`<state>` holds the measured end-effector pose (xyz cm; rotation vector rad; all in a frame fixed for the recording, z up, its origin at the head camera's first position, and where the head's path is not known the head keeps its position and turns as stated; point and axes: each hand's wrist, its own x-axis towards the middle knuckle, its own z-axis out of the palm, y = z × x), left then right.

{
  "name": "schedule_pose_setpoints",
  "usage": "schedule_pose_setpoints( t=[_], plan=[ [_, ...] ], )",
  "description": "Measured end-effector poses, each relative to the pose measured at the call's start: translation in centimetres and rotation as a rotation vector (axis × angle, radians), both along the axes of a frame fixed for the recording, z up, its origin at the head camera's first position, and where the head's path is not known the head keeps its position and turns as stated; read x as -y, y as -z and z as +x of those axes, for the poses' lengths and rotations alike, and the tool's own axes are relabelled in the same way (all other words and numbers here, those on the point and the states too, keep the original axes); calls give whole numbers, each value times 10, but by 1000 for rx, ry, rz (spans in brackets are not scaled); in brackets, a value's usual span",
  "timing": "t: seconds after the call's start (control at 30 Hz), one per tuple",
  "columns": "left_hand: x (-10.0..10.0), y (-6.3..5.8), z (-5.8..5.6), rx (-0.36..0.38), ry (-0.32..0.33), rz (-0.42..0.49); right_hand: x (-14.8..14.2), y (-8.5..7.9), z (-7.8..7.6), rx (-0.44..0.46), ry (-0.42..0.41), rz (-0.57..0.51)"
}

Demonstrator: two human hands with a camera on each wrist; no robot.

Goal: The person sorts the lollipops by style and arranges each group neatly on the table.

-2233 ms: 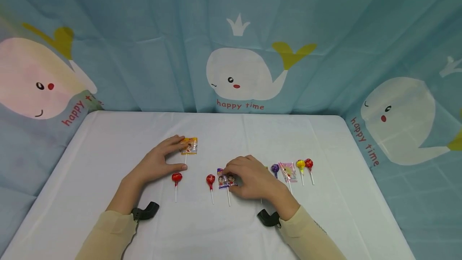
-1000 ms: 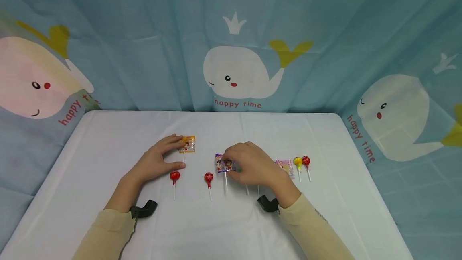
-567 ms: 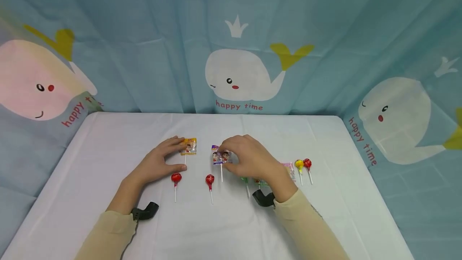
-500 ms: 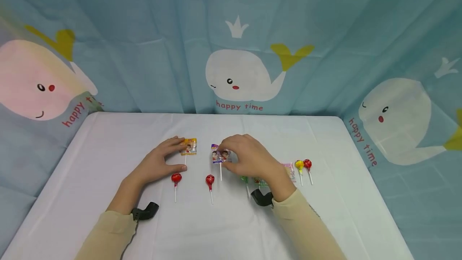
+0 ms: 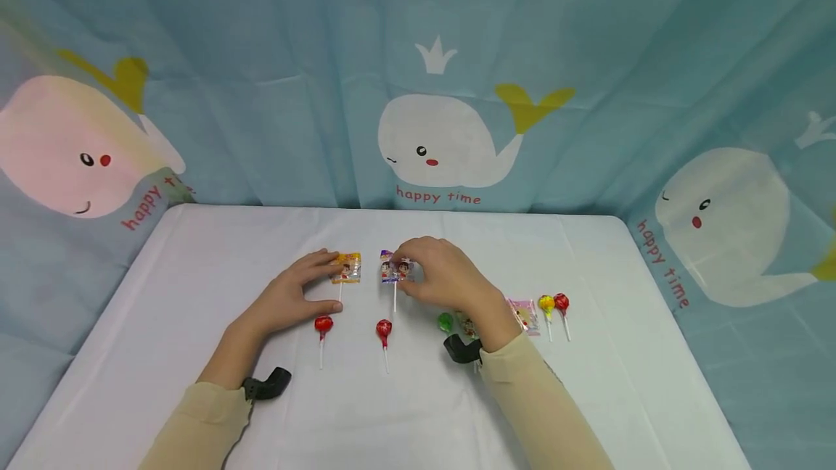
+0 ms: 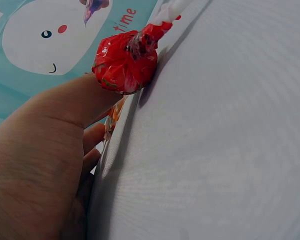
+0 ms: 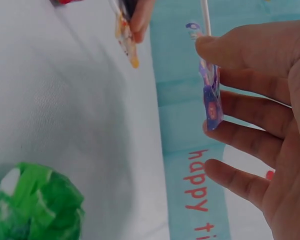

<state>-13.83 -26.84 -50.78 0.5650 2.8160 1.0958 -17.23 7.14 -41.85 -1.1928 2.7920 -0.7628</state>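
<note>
My right hand (image 5: 444,272) pinches a flat lollipop in a purple wrapper (image 5: 387,268) between thumb and fingers, its stick pointing toward me. In the right wrist view this purple lollipop (image 7: 212,102) appears raised off the table. My left hand (image 5: 285,301) rests on the table, fingertips on the orange-wrapped flat lollipop (image 5: 351,268), thumb stretched out and apart from the fingers. Just nearer than that thumb lies a red ball lollipop (image 5: 323,324), also large in the left wrist view as a red wrapped head (image 6: 124,65). Another red lollipop (image 5: 384,328) lies to its right.
Near my right wrist lie a green ball lollipop (image 5: 445,322) and a partly covered green-wrapped flat one (image 5: 468,326). Farther right are a pink-wrapped lollipop (image 5: 525,316), a yellow one (image 5: 546,303) and a red one (image 5: 562,302). A whale-printed curtain (image 5: 274,143) stands behind the white table (image 5: 261,426).
My right hand has carried the purple-wrapped lollipop away from me and slightly left, up beside the orange-wrapped one. The green lollipops have come into view behind it. My left hand has stayed in place.
</note>
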Motion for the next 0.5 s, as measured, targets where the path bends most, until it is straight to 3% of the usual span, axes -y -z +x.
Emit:
schedule_pose_setpoints(
  t=[0.5],
  plan=[
    [0, 0, 2, -9, -4, -4, 18, 16, -19, 58, 34, 39]
  ],
)
